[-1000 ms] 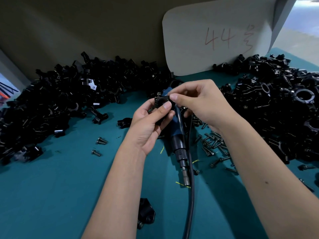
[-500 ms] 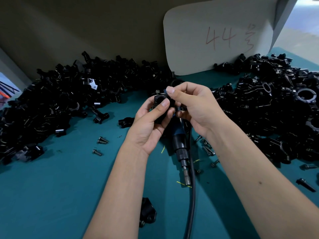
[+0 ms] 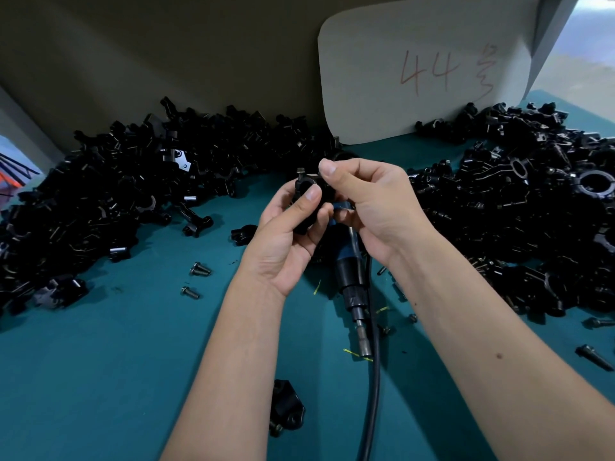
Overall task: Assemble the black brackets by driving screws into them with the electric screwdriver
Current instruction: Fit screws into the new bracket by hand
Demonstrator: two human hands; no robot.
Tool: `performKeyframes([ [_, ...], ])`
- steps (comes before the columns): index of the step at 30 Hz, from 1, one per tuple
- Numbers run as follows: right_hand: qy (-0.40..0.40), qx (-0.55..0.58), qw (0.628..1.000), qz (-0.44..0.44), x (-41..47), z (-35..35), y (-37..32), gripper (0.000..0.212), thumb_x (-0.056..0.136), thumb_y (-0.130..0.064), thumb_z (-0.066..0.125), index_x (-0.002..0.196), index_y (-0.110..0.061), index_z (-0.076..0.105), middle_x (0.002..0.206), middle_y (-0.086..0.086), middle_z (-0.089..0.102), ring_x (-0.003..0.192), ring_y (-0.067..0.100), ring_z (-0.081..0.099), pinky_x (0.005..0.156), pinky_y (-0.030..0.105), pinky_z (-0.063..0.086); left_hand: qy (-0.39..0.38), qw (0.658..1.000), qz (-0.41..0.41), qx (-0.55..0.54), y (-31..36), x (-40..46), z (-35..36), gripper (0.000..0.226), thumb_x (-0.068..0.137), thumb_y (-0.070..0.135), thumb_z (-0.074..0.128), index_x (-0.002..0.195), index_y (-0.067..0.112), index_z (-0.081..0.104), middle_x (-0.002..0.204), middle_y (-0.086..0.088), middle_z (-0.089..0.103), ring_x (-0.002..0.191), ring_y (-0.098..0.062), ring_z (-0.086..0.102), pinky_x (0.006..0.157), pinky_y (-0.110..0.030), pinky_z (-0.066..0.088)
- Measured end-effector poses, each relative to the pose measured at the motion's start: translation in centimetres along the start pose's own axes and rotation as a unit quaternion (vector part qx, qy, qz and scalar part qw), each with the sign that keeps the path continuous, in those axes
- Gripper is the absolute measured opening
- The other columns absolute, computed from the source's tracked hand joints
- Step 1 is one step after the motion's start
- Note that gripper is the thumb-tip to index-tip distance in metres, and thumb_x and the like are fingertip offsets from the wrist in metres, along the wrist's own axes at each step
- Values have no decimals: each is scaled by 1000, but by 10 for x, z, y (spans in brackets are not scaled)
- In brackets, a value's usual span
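Note:
My left hand (image 3: 286,241) grips a black bracket (image 3: 309,194) above the middle of the teal table, thumb across its front. A screw head (image 3: 301,171) sticks up from the bracket's top left. My right hand (image 3: 369,204) pinches the bracket's right side, forefinger on top. The electric screwdriver (image 3: 349,271), blue and black, lies on the table under both hands with its bit (image 3: 364,344) pointing toward me; its black cable (image 3: 374,394) runs down to the frame's bottom edge.
Large heaps of black brackets lie at the left (image 3: 116,188) and right (image 3: 519,211). Loose screws (image 3: 199,270) lie on the teal table (image 3: 100,377). One bracket (image 3: 287,407) sits near my left forearm. A white card (image 3: 422,68) marked 44 leans on the back wall.
Both hands have lifted slightly and drawn together on the bracket. My right hand has come off the screwdriver area and now pinches the bracket from the right.

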State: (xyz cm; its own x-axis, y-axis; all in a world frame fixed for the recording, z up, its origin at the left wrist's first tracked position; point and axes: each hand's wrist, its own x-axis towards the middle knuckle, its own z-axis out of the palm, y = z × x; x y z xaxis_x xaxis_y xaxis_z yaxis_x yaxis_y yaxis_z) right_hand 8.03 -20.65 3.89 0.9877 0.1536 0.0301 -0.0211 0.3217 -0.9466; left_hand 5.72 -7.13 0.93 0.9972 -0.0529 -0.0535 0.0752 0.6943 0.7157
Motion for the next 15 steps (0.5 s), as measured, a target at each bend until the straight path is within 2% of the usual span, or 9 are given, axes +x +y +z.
performKeyframes([
  [3,-38,-18,999,-10,1,-5,-1,11,95,-14,73,88,-6,74,90,15,64,75,23,57,56,23,49,-2,1000,-22,-19,2,-1,-2,12,77,11,79,88,13,80,90,-6,73,70,-10,67,61,-14,56],
  [6,-98,-19,995,-25,2,-11,-3,13,99,-14,67,92,-8,76,85,12,64,63,13,54,58,24,46,-20,995,-69,-73,4,-3,-3,24,68,9,85,90,5,79,94,-15,70,66,-14,66,56,-14,55],
  [9,-148,-34,988,-37,3,-16,-5,19,102,-15,62,95,-13,80,85,11,62,67,12,51,56,20,41,-36,988,-98,-115,6,-7,-3,41,62,2,93,97,-1,72,98,-20,66,63,-16,65,53,-16,56],
  [13,-173,-52,983,-25,3,-20,-5,22,105,-17,59,105,-13,80,98,19,62,74,14,52,59,20,40,-12,987,-104,-118,8,-7,-3,37,75,6,79,108,1,63,102,-18,62,63,-16,64,53,-15,55],
  [15,-162,-52,985,-19,3,-20,-4,21,104,-15,60,102,-12,81,96,17,64,74,13,53,59,20,39,-6,986,-111,-121,9,-6,-4,26,81,7,73,105,-1,67,101,-20,63,63,-15,63,54,-15,55],
])
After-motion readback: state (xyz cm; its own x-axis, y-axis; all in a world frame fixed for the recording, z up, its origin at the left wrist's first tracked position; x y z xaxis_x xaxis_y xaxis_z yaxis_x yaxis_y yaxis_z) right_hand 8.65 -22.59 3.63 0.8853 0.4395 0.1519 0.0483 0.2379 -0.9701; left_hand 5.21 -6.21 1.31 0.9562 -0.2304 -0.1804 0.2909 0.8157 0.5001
